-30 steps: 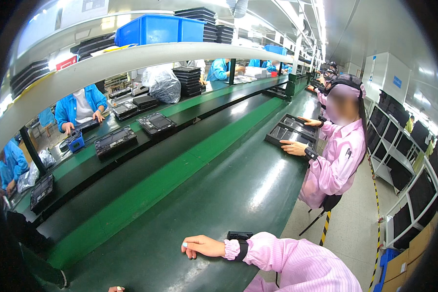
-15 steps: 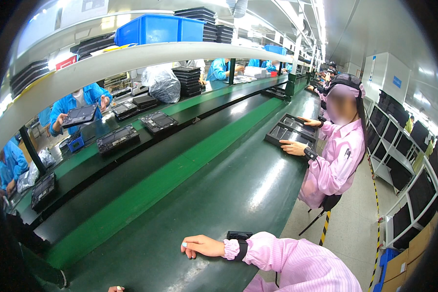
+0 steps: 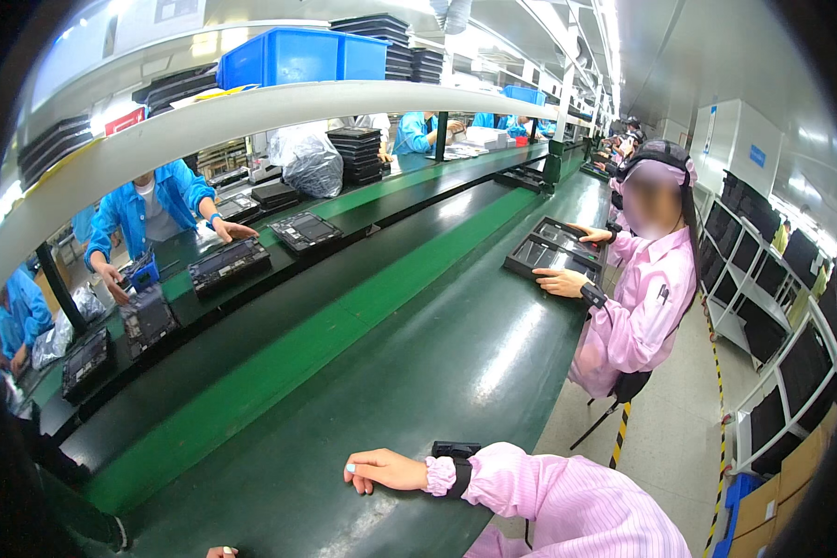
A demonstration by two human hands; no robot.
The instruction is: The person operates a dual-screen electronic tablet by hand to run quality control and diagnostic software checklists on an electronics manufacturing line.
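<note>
Worktop [image 3: 418,391], dark green and glossy, lies under our right hand [image 3: 386,470], its grip loosely spread with fingers bent down; of our left hand [image 3: 221,552] we see only fingertips at the lower edge, so we cannot tell that grip. Farther along this side, a co-worker's hands [image 3: 561,282] touch a black tray [image 3: 523,267], while flat black devices [image 3: 230,268] lie across from us

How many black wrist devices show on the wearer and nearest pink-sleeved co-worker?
3: one wrist device just behind the wearer's right hand, one on the co-worker's nearer wrist, one on the farther. Another may hide off-frame on the wearer's left wrist.
</note>
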